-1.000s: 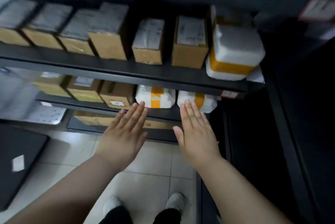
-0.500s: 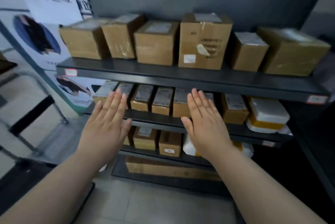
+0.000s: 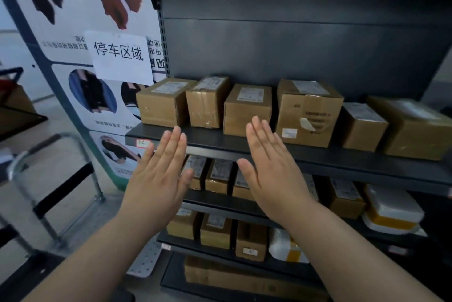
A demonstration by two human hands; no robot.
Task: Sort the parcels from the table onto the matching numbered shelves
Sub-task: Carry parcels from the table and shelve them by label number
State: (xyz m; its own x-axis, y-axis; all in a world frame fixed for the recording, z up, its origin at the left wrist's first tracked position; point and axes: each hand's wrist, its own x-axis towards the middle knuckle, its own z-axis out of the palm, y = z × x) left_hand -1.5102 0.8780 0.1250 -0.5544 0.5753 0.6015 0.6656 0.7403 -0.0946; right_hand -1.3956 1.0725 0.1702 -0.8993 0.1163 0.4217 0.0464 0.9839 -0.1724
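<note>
Both flat, empty hands, left hand (image 3: 156,179) and right hand (image 3: 274,174), are held before stocked shelves (image 3: 244,141); another parcel is likely needed next.

Free room above boxes (image 3: 247,110) on shelf (image 3: 318,157)

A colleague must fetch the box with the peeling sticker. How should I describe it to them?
On the dark rack, find the highest stocked shelf, where brown boxes stand in a row. The box is fourth from the left: the tallest, with a white sticker curling off its front.
</note>
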